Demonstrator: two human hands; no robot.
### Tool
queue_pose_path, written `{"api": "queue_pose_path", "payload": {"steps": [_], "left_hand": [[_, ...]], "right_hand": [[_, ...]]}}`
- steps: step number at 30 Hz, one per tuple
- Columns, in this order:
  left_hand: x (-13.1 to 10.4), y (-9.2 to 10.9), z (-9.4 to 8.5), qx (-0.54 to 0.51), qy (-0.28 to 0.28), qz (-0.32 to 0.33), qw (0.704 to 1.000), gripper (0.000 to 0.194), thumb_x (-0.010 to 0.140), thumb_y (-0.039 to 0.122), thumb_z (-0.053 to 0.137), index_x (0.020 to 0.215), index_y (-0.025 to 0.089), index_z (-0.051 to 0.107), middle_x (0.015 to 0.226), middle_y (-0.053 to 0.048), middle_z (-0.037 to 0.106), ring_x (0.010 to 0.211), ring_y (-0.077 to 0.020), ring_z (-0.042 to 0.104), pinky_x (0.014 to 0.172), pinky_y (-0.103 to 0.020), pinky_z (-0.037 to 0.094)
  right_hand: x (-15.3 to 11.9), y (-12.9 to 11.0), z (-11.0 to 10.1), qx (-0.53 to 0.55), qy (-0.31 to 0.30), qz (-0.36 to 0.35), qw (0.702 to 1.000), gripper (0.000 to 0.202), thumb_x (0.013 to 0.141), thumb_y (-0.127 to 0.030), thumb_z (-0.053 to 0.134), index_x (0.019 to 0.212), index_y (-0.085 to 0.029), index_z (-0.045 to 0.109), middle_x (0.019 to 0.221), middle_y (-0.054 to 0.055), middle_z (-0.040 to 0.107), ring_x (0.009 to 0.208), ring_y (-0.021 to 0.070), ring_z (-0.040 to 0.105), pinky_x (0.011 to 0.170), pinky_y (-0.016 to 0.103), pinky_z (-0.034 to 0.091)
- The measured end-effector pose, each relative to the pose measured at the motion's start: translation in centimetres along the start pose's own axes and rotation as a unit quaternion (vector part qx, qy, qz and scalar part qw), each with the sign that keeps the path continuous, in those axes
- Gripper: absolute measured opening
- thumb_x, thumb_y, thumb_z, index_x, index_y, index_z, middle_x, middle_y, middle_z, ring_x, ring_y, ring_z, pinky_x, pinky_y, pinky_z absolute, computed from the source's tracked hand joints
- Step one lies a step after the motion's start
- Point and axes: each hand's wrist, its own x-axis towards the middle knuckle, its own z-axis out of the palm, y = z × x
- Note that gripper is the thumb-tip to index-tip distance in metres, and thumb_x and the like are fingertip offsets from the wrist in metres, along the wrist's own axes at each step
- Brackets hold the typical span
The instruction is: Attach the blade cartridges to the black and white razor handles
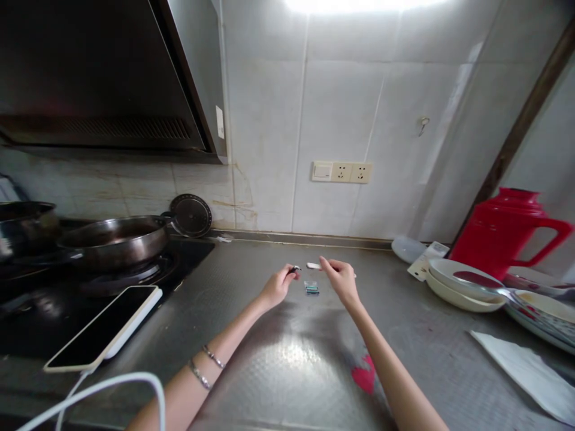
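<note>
My left hand [276,287] is closed in a pinch on a small black-and-silver piece [294,269], too small to identify. Across from it, my right hand [340,279] pinches a thin white stick-like thing [313,266], whose white end points left toward that piece. A gap separates the two held things. On the steel counter [269,371], just below and between my hands, lies a small group of clear, green and dark strips [311,288], whose kind I cannot make out.
At left, a steel pan [117,239] sits on the black stove [40,317], and a phone [103,326] with a white cable [153,383] overlaps the stove's edge. At right stand a red jug [498,233], stacked bowls [462,290] and plates [545,311], near a white sheet [521,368].
</note>
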Motion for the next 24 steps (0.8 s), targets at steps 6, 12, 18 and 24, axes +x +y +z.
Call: {"api": "queue_pose_path", "payload": {"steps": [6, 12, 18, 24], "left_hand": [[-0.7, -0.1, 0.2, 0.085, -0.026, 0.033, 0.995, 0.015, 0.084, 0.024, 0.045, 0.093, 0.021, 0.057, 0.076, -0.004, 0.062, 0.068, -0.0158, 0.057, 0.064, -0.022, 0.038], [-0.6, -0.8, 0.0, 0.16, -0.051, 0.072, 0.983, 0.023, 0.088, 0.02, 0.035, 0.106, 0.019, 0.049, 0.099, -0.008, 0.061, 0.091, -0.0181, 0.058, 0.077, -0.026, 0.04], [-0.6, -1.1, 0.0, 0.218, -0.057, 0.075, 0.971, 0.019, 0.09, 0.022, 0.031, 0.098, 0.018, 0.047, 0.086, -0.006, 0.062, 0.079, -0.0161, 0.06, 0.068, -0.023, 0.041], [-0.5, -0.3, 0.0, 0.187, -0.039, 0.077, 0.979, 0.02, 0.09, 0.026, 0.032, 0.097, 0.018, 0.049, 0.087, -0.005, 0.063, 0.078, -0.0151, 0.06, 0.07, -0.023, 0.041]], "right_hand": [[-0.7, -1.8, 0.5, -0.08, 0.065, -0.044, 0.994, 0.05, 0.081, -0.047, 0.042, 0.043, -0.015, 0.049, 0.041, -0.003, 0.041, 0.045, 0.0084, 0.036, 0.056, 0.023, 0.026], [-0.8, -1.8, 0.7, -0.101, 0.059, -0.107, 0.987, 0.045, 0.08, -0.043, 0.045, 0.045, -0.015, 0.051, 0.046, -0.001, 0.053, 0.049, 0.0089, 0.045, 0.068, 0.026, 0.027], [-0.6, -1.3, 0.5, -0.1, 0.093, -0.101, 0.986, 0.045, 0.079, -0.043, 0.047, 0.044, -0.015, 0.05, 0.044, -0.003, 0.052, 0.047, 0.0084, 0.045, 0.07, 0.027, 0.027], [-0.7, -1.4, 0.6, -0.11, 0.074, -0.116, 0.984, 0.045, 0.081, -0.043, 0.045, 0.046, -0.016, 0.052, 0.046, -0.001, 0.054, 0.051, 0.0092, 0.047, 0.069, 0.026, 0.026]]}}
